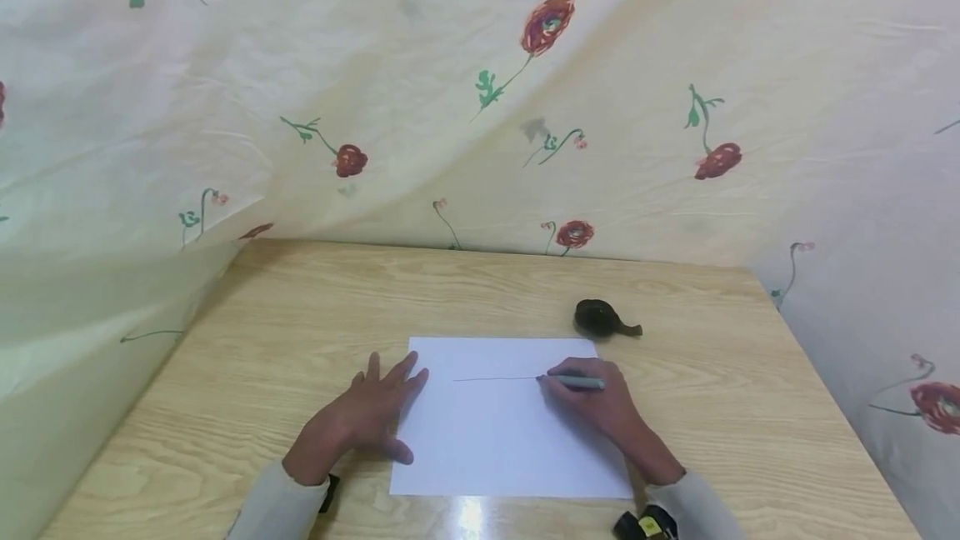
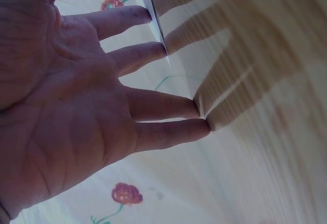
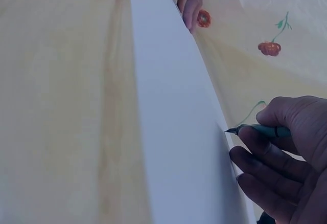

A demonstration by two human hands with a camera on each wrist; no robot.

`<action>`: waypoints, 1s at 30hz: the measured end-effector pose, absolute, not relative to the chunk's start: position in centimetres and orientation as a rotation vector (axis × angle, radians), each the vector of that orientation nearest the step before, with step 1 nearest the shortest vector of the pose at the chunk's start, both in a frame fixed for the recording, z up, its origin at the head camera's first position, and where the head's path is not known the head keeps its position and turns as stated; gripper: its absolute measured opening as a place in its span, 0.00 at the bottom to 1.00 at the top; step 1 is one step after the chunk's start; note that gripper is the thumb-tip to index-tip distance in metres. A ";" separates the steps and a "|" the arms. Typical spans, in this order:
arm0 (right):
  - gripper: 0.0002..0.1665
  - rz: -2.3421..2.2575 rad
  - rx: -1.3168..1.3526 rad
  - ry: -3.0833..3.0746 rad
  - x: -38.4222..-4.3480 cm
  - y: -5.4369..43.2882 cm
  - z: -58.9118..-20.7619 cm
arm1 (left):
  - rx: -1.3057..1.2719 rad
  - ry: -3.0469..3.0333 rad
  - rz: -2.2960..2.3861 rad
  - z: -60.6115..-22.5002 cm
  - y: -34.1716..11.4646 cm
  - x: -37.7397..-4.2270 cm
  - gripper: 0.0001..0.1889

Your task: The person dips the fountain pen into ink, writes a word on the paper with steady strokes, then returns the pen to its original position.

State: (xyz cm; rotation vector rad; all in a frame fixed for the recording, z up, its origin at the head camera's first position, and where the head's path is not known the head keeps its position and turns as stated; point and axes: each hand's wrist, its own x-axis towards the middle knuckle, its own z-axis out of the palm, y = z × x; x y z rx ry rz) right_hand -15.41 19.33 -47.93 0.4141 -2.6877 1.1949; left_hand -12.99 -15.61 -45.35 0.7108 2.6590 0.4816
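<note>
A white sheet of paper (image 1: pixel 502 440) lies on the wooden table, with one thin, nearly straight line (image 1: pixel 491 379) drawn across its upper part. My right hand (image 1: pixel 600 398) pinches a grey-green pen (image 1: pixel 581 382) between thumb and fingers. The pen's dark pointed tip meets the paper at the line's right end, and in the right wrist view it looks like a nib. On the sheet's left edge my left hand (image 1: pixel 371 411) rests with fingers spread. In the left wrist view its straight fingers (image 2: pixel 138 58) reach the paper edge and the tabletop.
A small black rounded object with a narrow tail (image 1: pixel 598 318) sits just beyond the paper's top right corner; its kind is unclear. Floral cloth (image 1: pixel 420 65) hangs behind the table (image 1: pixel 300 298) and along both sides.
</note>
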 end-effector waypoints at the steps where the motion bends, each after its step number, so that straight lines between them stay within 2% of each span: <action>1: 0.04 1.189 0.419 -2.687 -15.4 19.4 -47.9 | 0.709 2.656 0.486 -45.4 -15.6 -13.0 0.59; 9: 0.04 1.100 0.514 -2.665 -15.7 20.1 -48.3 | 0.675 2.649 0.496 -45.5 -15.4 -12.6 0.60; 14: 0.09 1.091 0.501 -2.682 -15.8 20.2 -48.1 | 0.675 2.654 0.502 -45.4 -15.4 -12.6 0.60; 30: 0.10 1.055 0.466 -2.750 -16.3 20.7 -47.6 | 0.685 2.641 0.513 -45.1 -15.3 -12.8 0.59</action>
